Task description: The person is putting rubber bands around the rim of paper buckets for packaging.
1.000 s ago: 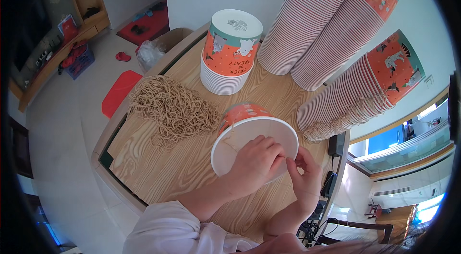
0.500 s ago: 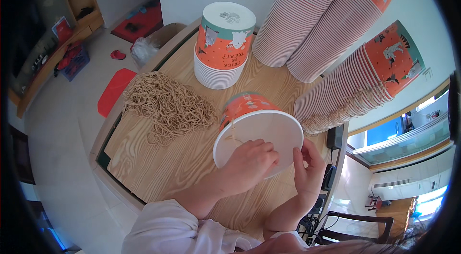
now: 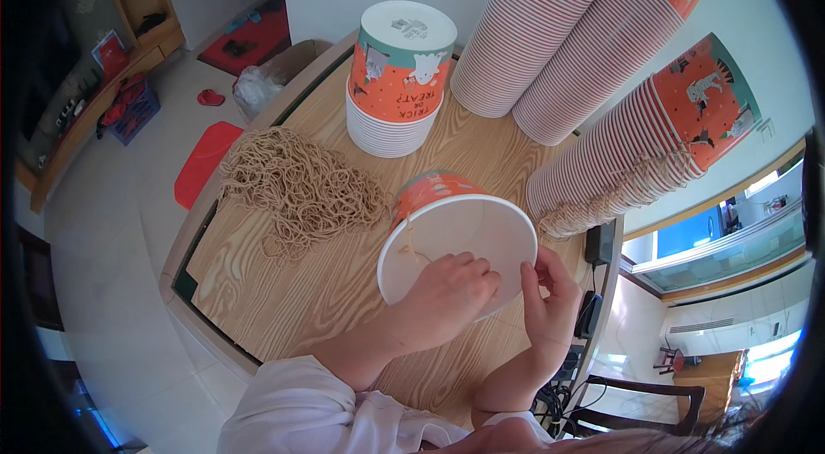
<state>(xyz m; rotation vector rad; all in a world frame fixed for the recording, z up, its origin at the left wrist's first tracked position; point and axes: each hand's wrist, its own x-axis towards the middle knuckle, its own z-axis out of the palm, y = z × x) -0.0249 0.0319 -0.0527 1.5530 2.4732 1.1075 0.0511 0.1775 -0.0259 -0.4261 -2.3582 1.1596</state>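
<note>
Paper bucket (image 3: 471,224) right of tan cord pile (image 3: 296,189), open mouth tipped toward us, base pointing away, long axis slanting. Our left hand (image 3: 455,282) curls knuckles-up over mouth, palm hidden; whether it grips anything, we cannot tell. Our right hand (image 3: 550,292), fingers up, pinches rim on side farther from cord pile.

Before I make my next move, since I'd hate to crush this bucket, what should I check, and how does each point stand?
1. Right hand at the bucket's rim: ok, on its right side.
2. Cord at the bucket's left rim: ok, visible there.
3. Left hand gripping the cord: cannot tell, its curled fingers hide this.
4. Bucket upright: not ok, tilted with its mouth toward you.
5. Cord pile on the table: ok, left of the bucket.
</note>
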